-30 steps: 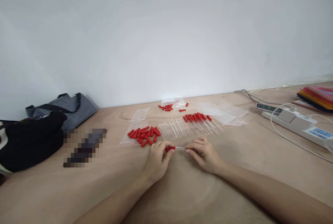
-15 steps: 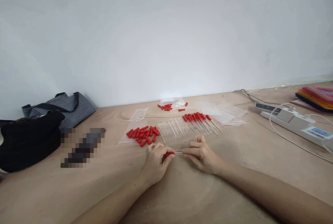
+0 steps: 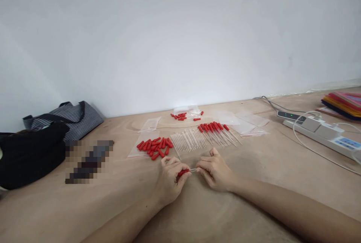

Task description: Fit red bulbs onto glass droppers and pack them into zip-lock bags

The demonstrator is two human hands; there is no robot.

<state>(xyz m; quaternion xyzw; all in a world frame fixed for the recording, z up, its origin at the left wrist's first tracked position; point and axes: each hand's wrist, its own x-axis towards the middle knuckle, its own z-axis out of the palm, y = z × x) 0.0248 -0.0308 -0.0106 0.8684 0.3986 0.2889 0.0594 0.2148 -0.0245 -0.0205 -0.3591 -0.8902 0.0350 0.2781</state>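
My left hand (image 3: pixel 172 179) pinches a red rubber bulb (image 3: pixel 183 172) between thumb and fingers. A thin clear tube (image 3: pixel 193 170) runs from the bulb to my right hand (image 3: pixel 213 170), whose fingertips are closed on it. Beyond my left hand, a pile of red bulbs (image 3: pixel 154 146) lies on a plastic bag. Clear tubes (image 3: pixel 188 140) lie side by side in a row beyond my hands. To their right are several tubes with red bulbs on their ends (image 3: pixel 214 127).
Small red pieces (image 3: pixel 180 116) lie on a bag at the back. Flat plastic bags (image 3: pixel 248 124) are behind right. A power strip (image 3: pixel 324 135) with cables stands right, near coloured sheets (image 3: pixel 344 104). On the left are a striped bag (image 3: pixel 81 120), black cloth (image 3: pixel 34 156) and a blurred object (image 3: pixel 90 162).
My hands have come slightly closer together, and less of the tube shows between them. The bulb and tube are now tilted, with the bulb end lower.
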